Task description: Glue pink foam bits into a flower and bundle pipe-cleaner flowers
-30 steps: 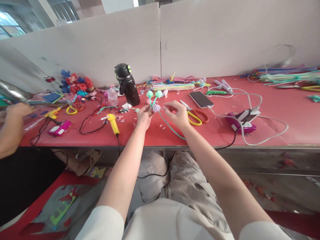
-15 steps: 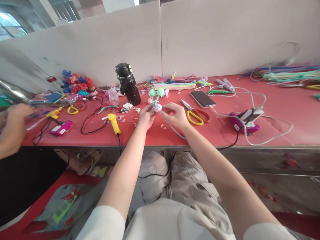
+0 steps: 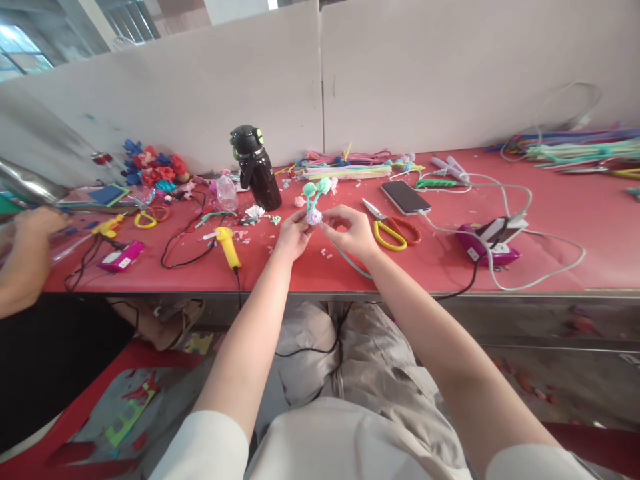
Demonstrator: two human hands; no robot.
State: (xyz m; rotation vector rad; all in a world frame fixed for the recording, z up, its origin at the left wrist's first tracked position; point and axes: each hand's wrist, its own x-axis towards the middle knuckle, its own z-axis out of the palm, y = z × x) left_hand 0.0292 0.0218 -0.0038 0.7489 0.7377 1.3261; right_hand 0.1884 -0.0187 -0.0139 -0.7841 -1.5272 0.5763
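Above the red tabletop, my left hand is closed with its fingertips on a small pipe-cleaner flower. The flower's lavender, bumpy ball faces me between my two hands. Green stems rise behind it, tipped with round mint-green balls. My right hand is closed, thumb and fingers pinching at the right side of the lavender ball. A long mint-green pipe cleaner trails from there under my right hand towards the table edge. What exactly the right fingertips grip is too small to tell.
Scissors and a phone lie right of my hands. Left are a yellow glue gun and a black bottle. Pipe cleaners lie behind. A purple power strip trails cables. A co-worker's arm works at far left.
The green balls have tilted slightly to the right, and the lavender ball has shifted a little left and down. Both hands stay closed in nearly the same place.
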